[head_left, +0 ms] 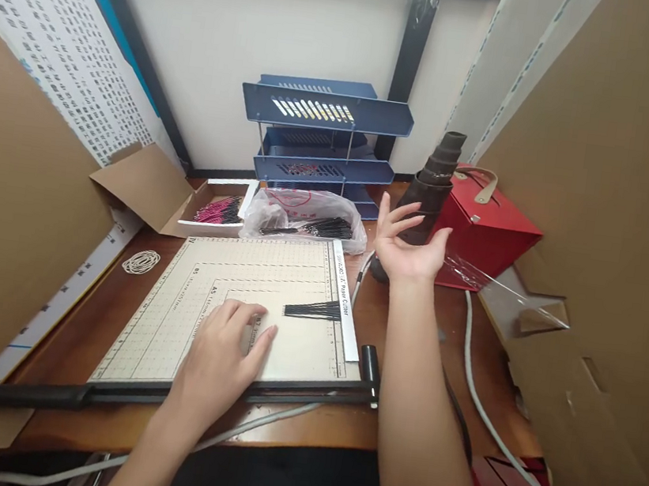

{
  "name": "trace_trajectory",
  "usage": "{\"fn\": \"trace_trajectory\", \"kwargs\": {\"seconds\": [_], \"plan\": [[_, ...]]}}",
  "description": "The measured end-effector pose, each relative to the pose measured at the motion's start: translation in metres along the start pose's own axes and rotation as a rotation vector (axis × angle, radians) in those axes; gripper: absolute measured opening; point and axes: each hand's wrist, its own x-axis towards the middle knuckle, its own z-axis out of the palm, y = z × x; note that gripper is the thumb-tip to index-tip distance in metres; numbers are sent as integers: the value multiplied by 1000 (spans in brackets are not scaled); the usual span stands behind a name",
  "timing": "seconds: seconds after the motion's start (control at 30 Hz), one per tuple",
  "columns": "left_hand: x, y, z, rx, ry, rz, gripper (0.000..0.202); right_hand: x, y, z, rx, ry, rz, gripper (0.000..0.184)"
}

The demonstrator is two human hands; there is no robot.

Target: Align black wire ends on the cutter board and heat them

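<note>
While the left hand (227,346) lies flat and empty to steady the paper cutter (171,318), the right hand (411,246) hovers open past the black wires (312,309).

Black wires (313,309) on cream gridded cutter board (189,313); red box (485,228).

the cutting board (184,312) lies mid-surface (78,338). a bundle of thin sticks (314,309) lies on it toward 3 o'clock, touching the guide strip (346,302). the left grip (223,349) rests flat on the board at 6 o'clock. behind the board, a bag (303,220) lies at 12 and an open carton (218,209) at 11, with the tray rack (323,139) behind both. a coil of bands (141,261) lies at 9, a handled box (482,224) at 2.
</note>
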Motion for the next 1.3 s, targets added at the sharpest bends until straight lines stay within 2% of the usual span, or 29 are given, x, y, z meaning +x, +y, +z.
{"fn": "trace_trajectory", "kwargs": {"seconds": [0.07, 0.13, 0.23, 0.3, 0.4, 0.5, 0.57, 0.73, 0.83, 1.0, 1.1, 1.17, 1.23, 1.3], "plan": [[0, 1, 0, -4, -5, -5, 25, 2, 0, 3, 60, 7, -34, 96], [0, 1, -1, -4, -7, -13, 25, 3, 1, 6, 69, 9, -127, 84], [0, 2, -1, -4, -11, -28, 24, 1, 10, 5, -83, 16, -284, 50], [0, 2, -1, -6, -9, -32, 24, -4, 20, 1, -254, 41, -329, 37], [0, 1, 0, -8, -8, -26, 24, -18, 34, -6, -561, 84, -237, 35], [0, 2, 0, -6, -7, -23, 24, -34, 47, -9, -811, 37, -122, 29], [0, 3, -1, -6, -6, -28, 24, -44, 55, -10, -962, 22, -81, 33], [-1, 4, -1, -14, -5, -34, 23, -63, 67, -12, -1383, -29, -312, 34], [-1, 4, -1, -22, -4, -33, 21, -73, 63, -6, -1520, -171, -398, 28], [0, 6, -1, -26, -14, -51, 19, -80, 46, 6, -1666, -397, -445, 24], [0, 7, -2, -20, -20, -58, 19, -77, 37, 4, -1673, -413, -680, 21], [0, 7, -2, -16, -19, -58, 18, -73, 32, 1, -1604, -398, -792, 30], [0, 7, -2, -12, -18, -57, 18, -72, 26, 0, -1575, -376, -807, 39], [0, 7, -2, -6, -21, -58, 19, -71, 21, 0, -1622, -334, -771, 41]]}}
